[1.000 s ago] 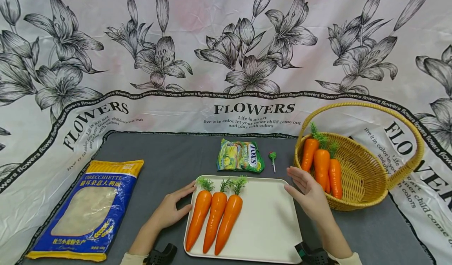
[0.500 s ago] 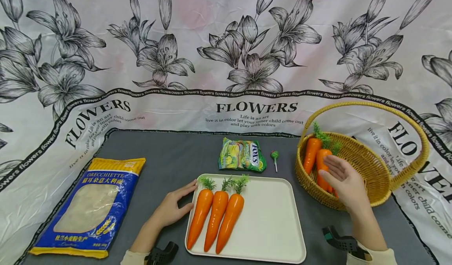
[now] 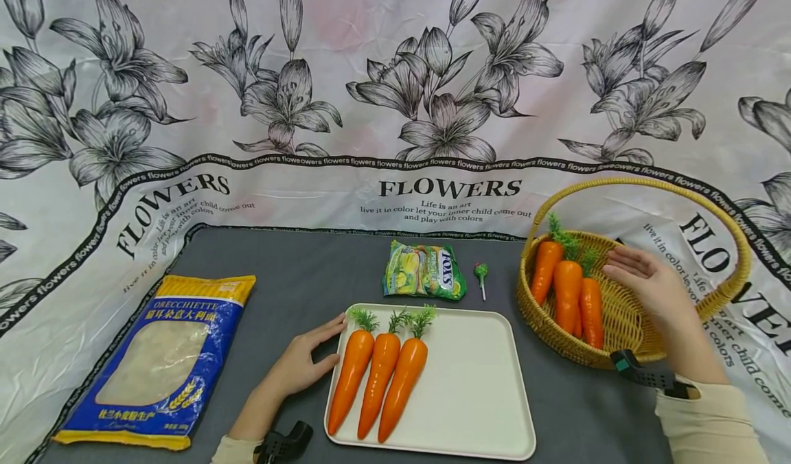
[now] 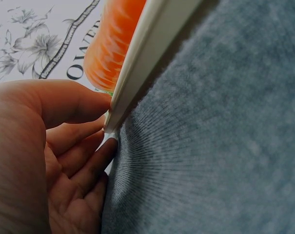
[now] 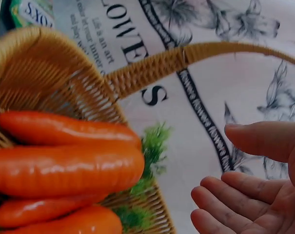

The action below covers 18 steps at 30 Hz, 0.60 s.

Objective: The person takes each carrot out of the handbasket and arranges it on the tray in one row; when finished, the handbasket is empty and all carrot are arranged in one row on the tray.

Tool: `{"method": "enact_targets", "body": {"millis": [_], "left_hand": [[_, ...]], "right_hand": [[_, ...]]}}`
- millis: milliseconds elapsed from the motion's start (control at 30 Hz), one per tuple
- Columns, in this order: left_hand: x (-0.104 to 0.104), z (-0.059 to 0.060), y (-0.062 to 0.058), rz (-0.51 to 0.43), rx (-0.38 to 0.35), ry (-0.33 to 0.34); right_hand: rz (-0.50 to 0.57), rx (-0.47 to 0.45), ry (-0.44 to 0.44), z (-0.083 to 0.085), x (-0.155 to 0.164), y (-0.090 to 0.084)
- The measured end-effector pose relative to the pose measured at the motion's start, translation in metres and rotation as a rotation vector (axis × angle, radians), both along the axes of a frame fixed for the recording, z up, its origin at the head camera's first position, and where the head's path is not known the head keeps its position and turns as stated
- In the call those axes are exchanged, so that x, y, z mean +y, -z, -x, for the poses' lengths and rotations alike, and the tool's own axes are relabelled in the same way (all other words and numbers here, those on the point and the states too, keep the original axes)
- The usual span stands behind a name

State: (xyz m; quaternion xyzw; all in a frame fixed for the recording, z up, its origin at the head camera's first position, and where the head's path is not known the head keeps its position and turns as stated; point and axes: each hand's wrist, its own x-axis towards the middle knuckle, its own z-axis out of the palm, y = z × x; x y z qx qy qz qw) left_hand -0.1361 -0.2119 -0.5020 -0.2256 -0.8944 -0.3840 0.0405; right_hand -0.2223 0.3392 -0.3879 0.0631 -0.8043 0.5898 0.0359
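Observation:
My left hand [image 3: 304,364] rests at the left edge of the cream tray [image 3: 469,381]. Seen from the left wrist, its thumb and fairly straight fingers [image 4: 86,156] touch the tray's rim [image 4: 137,63]. Three orange carrots with green tops lie side by side on the tray; one is the left carrot [image 3: 351,381]. My right hand [image 3: 651,285] hovers over the right part of the wicker basket [image 3: 537,327], fingers extended and holding nothing. Several carrots [image 3: 567,296] sit in the basket's left side, apart from that hand [image 5: 254,195].
A blue and yellow pasta bag [image 3: 154,361] lies at the left. Behind the tray are a green Fox's candy bag [image 3: 423,270] and a small lollipop [image 3: 481,280]. The basket's tall handle [image 3: 711,217] arches over its opening. A flower-printed cloth [image 3: 296,196] hangs behind.
My right hand has moved right, from above the tray's right edge, across the basket's carrots, to the basket's right part. My left hand has stayed at the tray.

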Motion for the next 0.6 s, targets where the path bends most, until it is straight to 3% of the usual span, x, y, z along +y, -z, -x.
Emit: {"method": "enact_targets", "body": {"millis": [167,233,433,600], "left_hand": [[0.000,0.000,0.001,-0.005,-0.005,0.001],[0.000,0.001,0.002,-0.006,-0.010,0.000],[-0.001,0.001,0.004,-0.001,-0.016,-0.002],[-0.001,0.001,0.004,0.003,0.000,0.009]], "right_hand": [[-0.268,-0.059,0.023,0.011,0.013,0.003],[-0.330,-0.089,0.028,0.014,0.016,0.003],[-0.441,-0.261,-0.059,0.027,0.021,0.006],[-0.464,-0.372,-0.109,0.036,0.027,0.014]]}}
